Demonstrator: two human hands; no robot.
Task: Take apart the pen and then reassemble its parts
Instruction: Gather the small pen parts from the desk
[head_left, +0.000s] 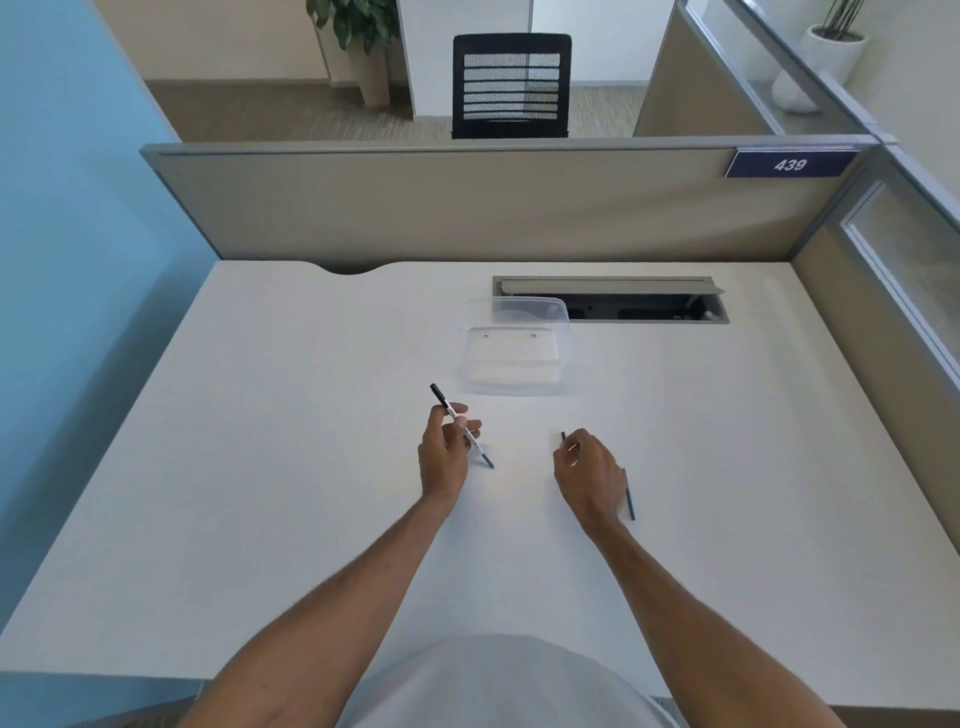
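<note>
My left hand holds the pen body, a white barrel with a black far end and a dark tip pointing down to the right, lifted slightly over the white desk. My right hand is curled around a small dark pen part that sticks out past the fingertips. A thin dark rod-like pen part lies on the desk just right of my right hand, partly hidden by it.
A clear plastic box with its lid leaning behind it stands beyond the hands. Behind it is an open cable hatch in the desk. Beige partitions close the back and right; a blue wall is on the left.
</note>
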